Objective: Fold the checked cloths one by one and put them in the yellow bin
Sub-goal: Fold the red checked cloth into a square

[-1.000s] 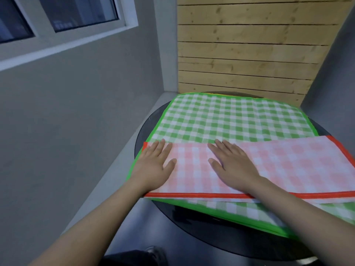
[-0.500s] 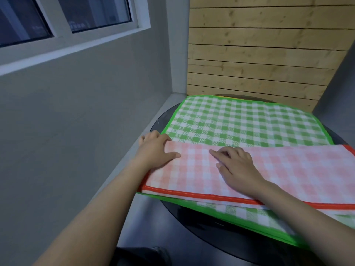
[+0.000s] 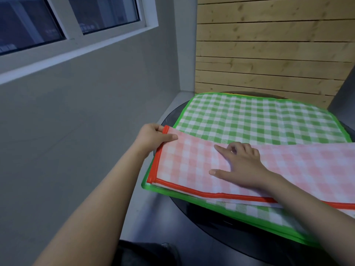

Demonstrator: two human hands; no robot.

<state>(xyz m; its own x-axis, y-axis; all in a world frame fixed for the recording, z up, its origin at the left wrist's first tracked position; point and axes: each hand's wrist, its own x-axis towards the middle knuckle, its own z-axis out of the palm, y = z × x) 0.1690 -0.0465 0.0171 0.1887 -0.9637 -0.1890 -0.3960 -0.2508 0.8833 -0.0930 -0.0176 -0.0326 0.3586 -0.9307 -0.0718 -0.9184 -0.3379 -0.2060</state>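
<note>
Hands on the red checked cloth (image 3: 288,169) now, both of them busy; this pale red-and-white cloth with its bright red hem lies folded into a long band across the near half of the green checked cloth (image 3: 259,120), running off the right edge of view; the left hand (image 3: 153,137) is at the band's far left corner, thumb on top and fingers tucked beneath, pinching the hem and holding that corner raised a little off the green cloth; the right hand (image 3: 242,166) sits on top of the band near its middle, thumb stretched out toward the left, index finger pointing left along the fabric, the other fingers bent at the knuckles, pressing down rather than grasping; whether any fabric is caught under those bent fingers I cannot tell; the green cloth is spread flat under everything, its green border showing at the far edge, down the left side and along the near edge below the red hem; both cloths rest on a round dark tabletop (image 3: 221,233) whose glossy rim curves out at the near side and again at the far left; beyond it stands a wall of pale wooden slats (image 3: 269,54), to the left a grey wall (image 3: 86,121) with a white-framed window (image 3: 76,22) high up, dark behind the glass; bare forearms reach in from the near edge.
</note>
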